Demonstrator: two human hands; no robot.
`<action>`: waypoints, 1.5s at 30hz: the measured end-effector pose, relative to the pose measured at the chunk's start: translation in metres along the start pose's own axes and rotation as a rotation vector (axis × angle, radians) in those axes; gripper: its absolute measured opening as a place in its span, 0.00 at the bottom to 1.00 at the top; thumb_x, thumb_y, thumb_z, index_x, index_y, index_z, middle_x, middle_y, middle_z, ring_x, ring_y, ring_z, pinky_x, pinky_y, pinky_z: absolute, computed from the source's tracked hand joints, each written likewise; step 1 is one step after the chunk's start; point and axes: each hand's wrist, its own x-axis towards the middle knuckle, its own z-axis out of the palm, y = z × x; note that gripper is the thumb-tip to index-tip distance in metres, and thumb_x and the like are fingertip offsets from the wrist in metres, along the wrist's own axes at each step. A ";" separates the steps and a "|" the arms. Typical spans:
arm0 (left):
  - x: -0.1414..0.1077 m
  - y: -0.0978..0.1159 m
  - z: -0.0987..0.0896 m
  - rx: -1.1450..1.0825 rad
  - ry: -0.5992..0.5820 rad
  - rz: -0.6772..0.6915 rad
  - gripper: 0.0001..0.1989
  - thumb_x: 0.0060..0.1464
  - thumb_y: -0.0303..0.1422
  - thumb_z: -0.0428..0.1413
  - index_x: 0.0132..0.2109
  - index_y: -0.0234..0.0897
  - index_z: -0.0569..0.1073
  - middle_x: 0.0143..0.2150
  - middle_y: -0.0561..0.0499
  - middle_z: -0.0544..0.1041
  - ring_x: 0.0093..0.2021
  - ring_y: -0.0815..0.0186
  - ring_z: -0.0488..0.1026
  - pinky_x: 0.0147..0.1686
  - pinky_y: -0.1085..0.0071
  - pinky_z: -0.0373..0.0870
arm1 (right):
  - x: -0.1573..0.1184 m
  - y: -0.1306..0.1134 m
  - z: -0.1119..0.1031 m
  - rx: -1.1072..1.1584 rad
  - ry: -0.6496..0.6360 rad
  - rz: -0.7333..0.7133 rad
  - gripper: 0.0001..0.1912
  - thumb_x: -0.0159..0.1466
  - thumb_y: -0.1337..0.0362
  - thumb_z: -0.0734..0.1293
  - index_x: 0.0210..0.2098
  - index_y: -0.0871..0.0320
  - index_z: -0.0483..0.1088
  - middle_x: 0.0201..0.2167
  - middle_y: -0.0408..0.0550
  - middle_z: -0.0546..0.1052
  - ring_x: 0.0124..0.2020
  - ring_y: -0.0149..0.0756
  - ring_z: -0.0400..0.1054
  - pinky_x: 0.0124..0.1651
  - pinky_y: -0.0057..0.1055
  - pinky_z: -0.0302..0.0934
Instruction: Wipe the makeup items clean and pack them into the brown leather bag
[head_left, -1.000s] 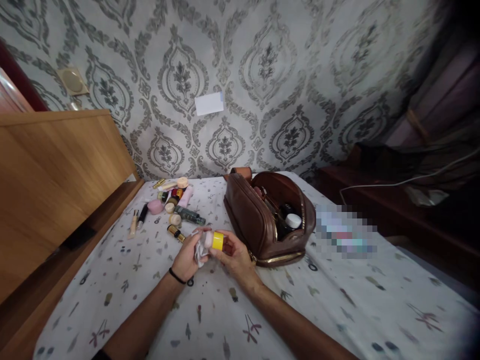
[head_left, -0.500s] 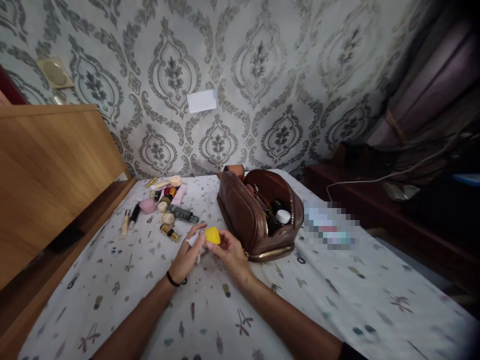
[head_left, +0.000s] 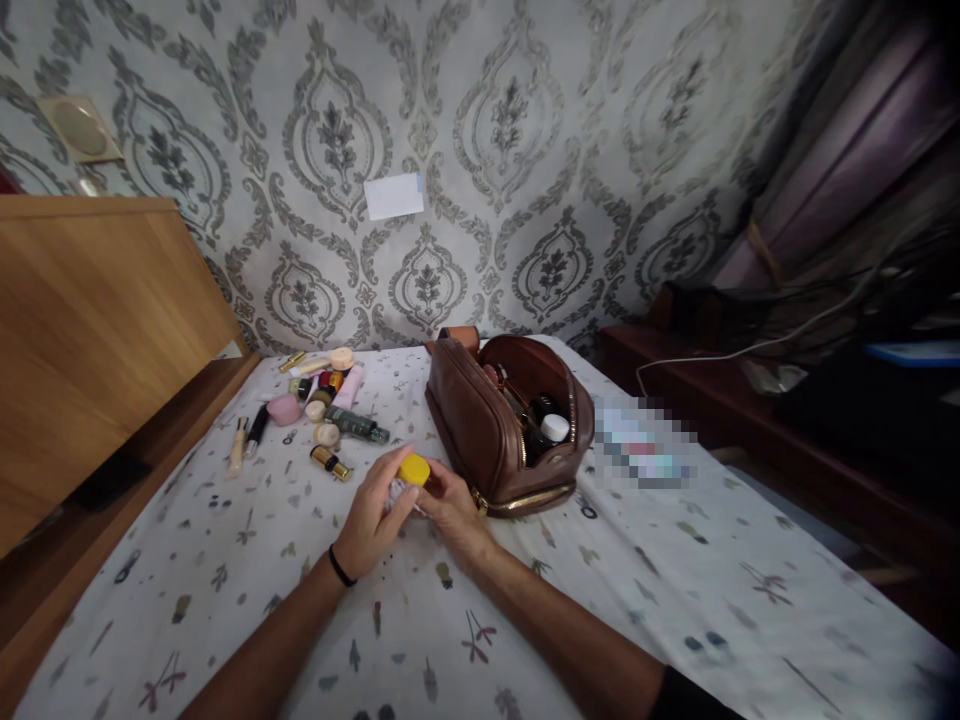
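Observation:
Between my hands, just in front of the bag, is a small yellow-topped container (head_left: 414,469). My left hand (head_left: 373,518) is closed around its left side, the thumb lying across the front. From the right, my right hand (head_left: 454,514) grips it with bent fingers. Some white material shows under the yellow top; whether it is a wipe or part of the container I cannot tell. Beside my right hand stands an unzipped brown toiletry bag (head_left: 480,420), a white-lidded jar (head_left: 554,429) and other items inside. A gold-and-black bottle (head_left: 331,462) lies left of my hands.
Several cosmetics lie at the back left, among them a dark green tube (head_left: 358,424), a pink jar (head_left: 284,409) and a pink tube (head_left: 349,386). A wooden cabinet (head_left: 112,350) borders the left side. Right of the bag lies a blurred-out item (head_left: 645,445) on the patterned sheet.
The yellow-topped container has turned so its flat top faces up more. My left hand has wrapped further round it. The whole view has shifted slightly.

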 end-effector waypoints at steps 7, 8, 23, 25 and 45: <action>0.004 0.001 -0.004 0.028 0.018 0.003 0.14 0.61 0.37 0.52 0.51 0.40 0.73 0.49 0.45 0.74 0.53 0.57 0.69 0.55 0.62 0.63 | -0.001 0.005 -0.001 0.012 0.010 0.050 0.27 0.44 0.49 0.78 0.34 0.55 0.64 0.31 0.43 0.77 0.33 0.35 0.71 0.38 0.31 0.63; 0.005 0.002 -0.005 0.021 0.032 -0.009 0.13 0.61 0.38 0.52 0.49 0.40 0.74 0.47 0.45 0.74 0.51 0.58 0.69 0.53 0.63 0.63 | -0.002 0.005 0.000 0.010 -0.003 0.056 0.27 0.44 0.48 0.78 0.33 0.55 0.64 0.30 0.42 0.77 0.31 0.34 0.70 0.37 0.30 0.62; 0.012 -0.019 -0.007 -0.372 0.295 -0.379 0.22 0.53 0.52 0.56 0.31 0.36 0.77 0.29 0.50 0.76 0.30 0.66 0.71 0.31 0.73 0.65 | -0.004 0.005 0.005 -0.002 -0.057 0.120 0.21 0.46 0.52 0.78 0.33 0.57 0.73 0.28 0.41 0.77 0.25 0.29 0.66 0.27 0.25 0.59; 0.011 -0.015 -0.006 -0.414 0.245 -0.394 0.23 0.53 0.53 0.55 0.36 0.36 0.78 0.32 0.48 0.78 0.32 0.64 0.73 0.32 0.72 0.67 | -0.004 0.004 0.006 0.065 -0.035 0.140 0.22 0.46 0.51 0.78 0.31 0.57 0.70 0.26 0.40 0.76 0.23 0.27 0.65 0.26 0.24 0.58; 0.010 -0.007 -0.008 -0.118 0.169 -0.258 0.22 0.59 0.50 0.49 0.33 0.36 0.76 0.27 0.52 0.72 0.30 0.67 0.68 0.30 0.73 0.65 | -0.007 0.004 0.008 -0.004 -0.120 0.179 0.26 0.41 0.56 0.80 0.35 0.59 0.73 0.28 0.40 0.74 0.27 0.28 0.64 0.31 0.25 0.59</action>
